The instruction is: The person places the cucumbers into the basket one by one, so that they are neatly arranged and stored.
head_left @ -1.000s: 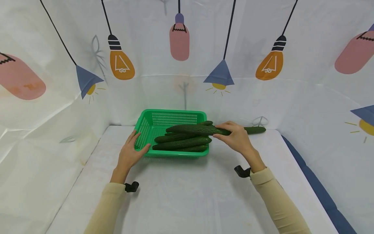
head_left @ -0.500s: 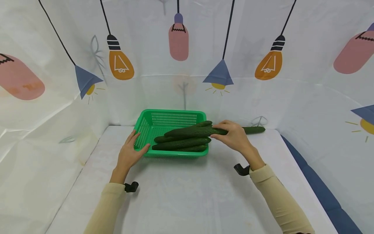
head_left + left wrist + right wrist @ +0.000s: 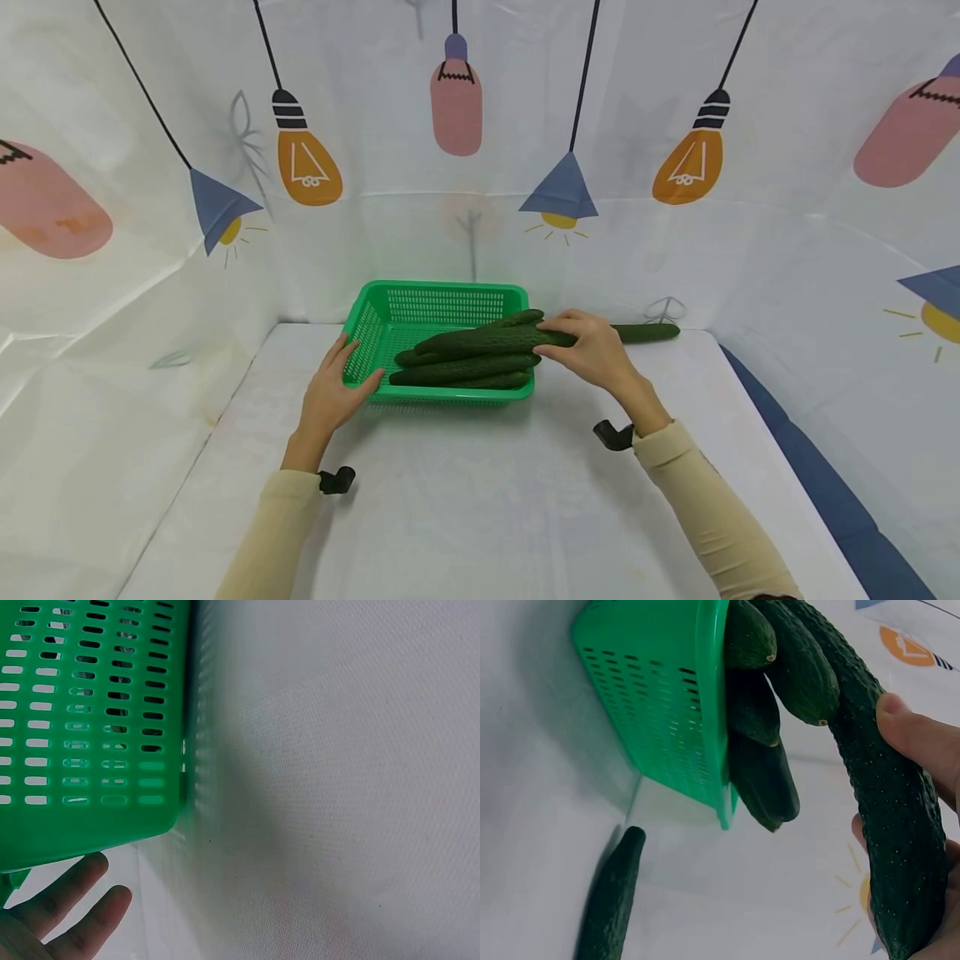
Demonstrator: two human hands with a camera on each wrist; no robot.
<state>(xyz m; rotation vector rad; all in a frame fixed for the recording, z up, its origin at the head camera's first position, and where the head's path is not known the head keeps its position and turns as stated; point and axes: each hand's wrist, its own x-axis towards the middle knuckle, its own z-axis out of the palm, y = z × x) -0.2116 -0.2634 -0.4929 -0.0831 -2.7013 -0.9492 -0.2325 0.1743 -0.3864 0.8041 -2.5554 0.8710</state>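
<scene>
A green plastic basket (image 3: pixel 450 396) with slotted walls stands on the white table with several dark green cucumbers (image 3: pixel 465 369) in it. My right hand (image 3: pixel 588 348) pinches one long bumpy cucumber (image 3: pixel 889 817) near its right end, which passes under the palm. Its far part lies over the basket, across or just above the other cucumbers; contact is unclear. At the basket's left front corner, my left hand (image 3: pixel 333 392) rests with fingers spread along the side and the thumb at the front rim. Two straight fingers (image 3: pixel 64 892) show by the basket in the left wrist view.
Another cucumber (image 3: pixel 645 333) lies on the table (image 3: pixel 465 500) to the right of the basket, partly behind my right hand. A white sheet (image 3: pixel 405 225) printed with lamps hangs behind the table. Blue cloth (image 3: pixel 810 467) runs along the right edge.
My right hand has shifted slightly left with its cucumber, whose left end has lowered toward the others in the basket. The left hand stays in place at the basket.
</scene>
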